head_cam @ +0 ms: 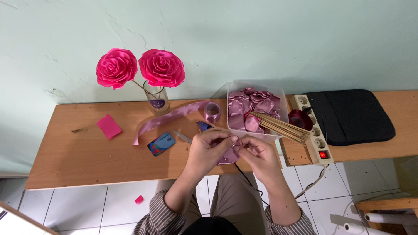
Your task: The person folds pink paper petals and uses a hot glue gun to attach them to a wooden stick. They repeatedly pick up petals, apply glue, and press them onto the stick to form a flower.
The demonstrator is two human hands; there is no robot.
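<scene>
head-worn view, looking down, close overhead

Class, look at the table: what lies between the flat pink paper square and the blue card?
In the head view, the loose end of the mauve satin ribbon lies between the pink paper square and the blue card; otherwise bare wooden table.

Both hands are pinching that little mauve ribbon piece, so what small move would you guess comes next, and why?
Probably one more fold or pinch of the ribbon piece. The left hand and right hand both grip it by the fingertips over the table edge, and the box close by holds many similar folded pieces, so this one looks unfinished.
</scene>
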